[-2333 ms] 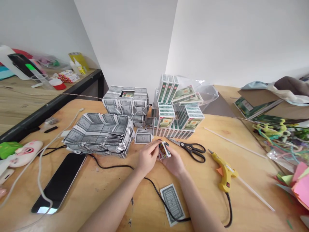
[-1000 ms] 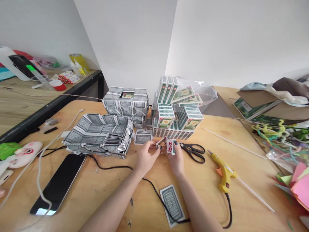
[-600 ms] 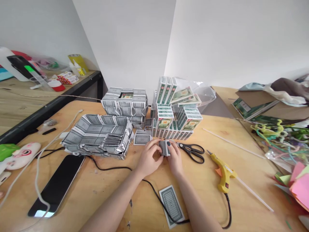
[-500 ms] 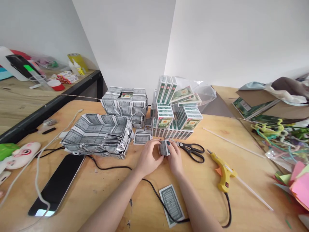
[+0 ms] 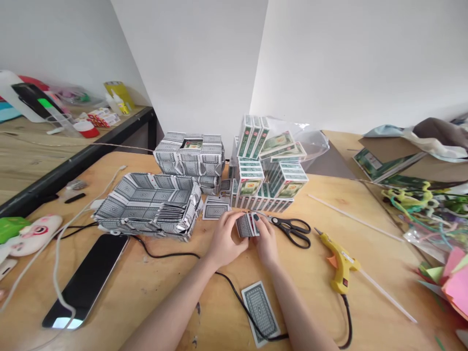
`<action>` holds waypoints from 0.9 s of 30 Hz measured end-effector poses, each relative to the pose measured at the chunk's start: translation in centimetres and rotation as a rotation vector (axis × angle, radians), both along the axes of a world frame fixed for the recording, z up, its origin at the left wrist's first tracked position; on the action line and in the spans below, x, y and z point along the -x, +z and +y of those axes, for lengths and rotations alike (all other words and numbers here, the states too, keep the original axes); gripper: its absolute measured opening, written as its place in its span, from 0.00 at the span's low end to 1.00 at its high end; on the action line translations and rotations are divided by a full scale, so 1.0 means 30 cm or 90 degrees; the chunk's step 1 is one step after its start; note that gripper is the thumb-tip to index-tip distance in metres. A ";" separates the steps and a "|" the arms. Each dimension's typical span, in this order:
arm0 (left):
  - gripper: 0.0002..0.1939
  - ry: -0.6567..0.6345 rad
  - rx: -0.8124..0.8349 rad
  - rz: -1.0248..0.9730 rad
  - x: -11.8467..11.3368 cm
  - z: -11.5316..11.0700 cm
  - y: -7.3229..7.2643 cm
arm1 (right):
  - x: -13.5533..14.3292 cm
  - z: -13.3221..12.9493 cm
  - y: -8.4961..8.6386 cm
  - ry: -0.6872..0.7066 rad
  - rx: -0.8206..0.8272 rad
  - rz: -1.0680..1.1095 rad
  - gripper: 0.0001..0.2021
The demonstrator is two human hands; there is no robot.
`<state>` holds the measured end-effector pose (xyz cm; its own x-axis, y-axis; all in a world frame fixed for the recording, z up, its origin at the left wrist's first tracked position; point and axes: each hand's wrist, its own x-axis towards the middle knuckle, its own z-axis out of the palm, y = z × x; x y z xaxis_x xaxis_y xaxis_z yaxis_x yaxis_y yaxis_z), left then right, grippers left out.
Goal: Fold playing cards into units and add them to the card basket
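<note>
"While we look down through the head view, can we read anything on those stacked card boxes [image 5: 250, 185]?"

"Not the words: we see green and white with small red marks, but the lettering is too tiny for us. The red-and-white packets [image 5: 99, 117] on the side table [image 5: 18, 165] give us nothing readable either"

"And where are our folded cards [image 5: 244, 226]?"

"Between our hands, in front of the boxes. Our left hand [image 5: 225, 240] pinches them by the edges, fingers above and thumb below; our right hand [image 5: 266, 243] clasps their right side, its dark-nailed thumb on the face"

"What stands in our way?"

"Scissors [image 5: 283, 225] lie just beside our right hand, blades partly hidden behind its fingers, with a yellow glue gun [image 5: 342, 263] further right. A black cord [image 5: 227, 274] passes under our left forearm and over a loose card [image 5: 262, 306], patterned side up between our forearms"

"And to our left?"

"We have a card tray [image 5: 146, 225] with a row of folded pieces [image 5: 171, 212] at its right end, a card structure [image 5: 190, 163] behind it, and nearer us a phone [image 5: 91, 275] crossed by a white cable [image 5: 56, 273]"
</note>
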<state>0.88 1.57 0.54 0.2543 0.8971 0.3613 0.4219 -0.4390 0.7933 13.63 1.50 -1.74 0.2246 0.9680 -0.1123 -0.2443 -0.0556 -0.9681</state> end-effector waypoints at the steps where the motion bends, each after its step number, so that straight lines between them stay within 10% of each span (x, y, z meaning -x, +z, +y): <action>1: 0.28 -0.001 0.002 -0.003 0.000 0.000 0.001 | 0.000 0.000 0.001 0.008 0.004 0.009 0.17; 27: 0.27 0.001 -0.015 0.004 -0.003 -0.004 0.000 | 0.008 -0.003 0.040 0.046 0.005 -0.001 0.14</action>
